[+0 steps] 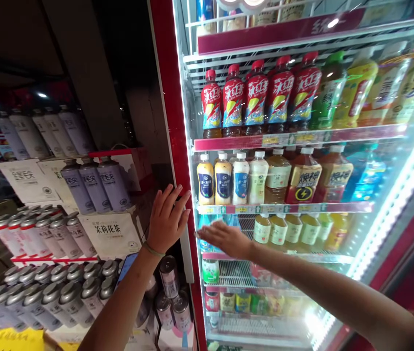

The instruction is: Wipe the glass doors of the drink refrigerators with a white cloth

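My left hand (167,219) is raised against the red and black left frame (178,112) of a lit drinks fridge, fingers stretched and slightly apart, nothing in it. A thin band circles its wrist. In front of the fridge shelves, my right hand (225,239) reaches leftward with its fingers extended and holds nothing. Behind its fingertips are blue bottles (204,222), partly covered. Just above it stand white-capped bottles (240,179). Whether the right hand touches glass, a shelf or the frame, I cannot tell.
Red-capped iced tea bottles (255,97) fill the fridge's upper shelf. Pale-labelled bottles (278,230) stand lower. To the left, several grey cans (61,302) and lavender cans (114,185) sit in rows and on white boxes (110,233). A yellow sign (11,340) is at the bottom left.
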The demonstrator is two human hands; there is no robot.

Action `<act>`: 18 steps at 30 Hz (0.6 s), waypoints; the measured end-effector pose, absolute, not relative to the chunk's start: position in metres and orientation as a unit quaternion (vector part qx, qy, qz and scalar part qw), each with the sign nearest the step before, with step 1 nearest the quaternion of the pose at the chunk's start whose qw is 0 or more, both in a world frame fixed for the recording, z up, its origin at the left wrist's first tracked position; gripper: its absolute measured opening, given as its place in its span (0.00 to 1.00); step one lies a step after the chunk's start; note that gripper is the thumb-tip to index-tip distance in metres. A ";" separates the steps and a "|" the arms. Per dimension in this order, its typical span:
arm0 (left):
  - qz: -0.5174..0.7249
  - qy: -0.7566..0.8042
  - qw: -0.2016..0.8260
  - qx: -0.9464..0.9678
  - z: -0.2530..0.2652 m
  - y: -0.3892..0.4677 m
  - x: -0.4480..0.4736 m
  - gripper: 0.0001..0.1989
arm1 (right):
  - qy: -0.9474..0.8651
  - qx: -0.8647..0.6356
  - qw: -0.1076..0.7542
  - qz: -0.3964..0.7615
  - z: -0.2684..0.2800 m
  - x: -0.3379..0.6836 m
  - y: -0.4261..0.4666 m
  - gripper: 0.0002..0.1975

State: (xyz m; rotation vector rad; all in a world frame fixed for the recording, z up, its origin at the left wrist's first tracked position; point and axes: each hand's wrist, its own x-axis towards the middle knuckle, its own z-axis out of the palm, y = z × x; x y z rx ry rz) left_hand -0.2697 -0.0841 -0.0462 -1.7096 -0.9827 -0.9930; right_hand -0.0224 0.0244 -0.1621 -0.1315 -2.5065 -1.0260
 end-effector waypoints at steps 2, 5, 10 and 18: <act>-0.401 -0.395 0.449 -0.694 -0.045 -0.086 -0.269 0.31 | -0.913 0.002 0.185 -0.364 -0.213 -0.010 0.017 0.36; -0.399 -0.393 0.446 -0.698 -0.042 -0.089 -0.269 0.31 | -0.905 0.036 0.192 -0.378 -0.222 -0.002 0.016 0.36; -0.401 -0.392 0.452 -0.694 -0.038 -0.087 -0.266 0.32 | -0.871 -0.081 0.259 -0.409 -0.061 -0.016 0.038 0.39; -0.409 -0.402 0.446 -0.688 -0.042 -0.086 -0.265 0.31 | -0.838 -0.152 0.366 -0.376 0.058 -0.031 0.046 0.45</act>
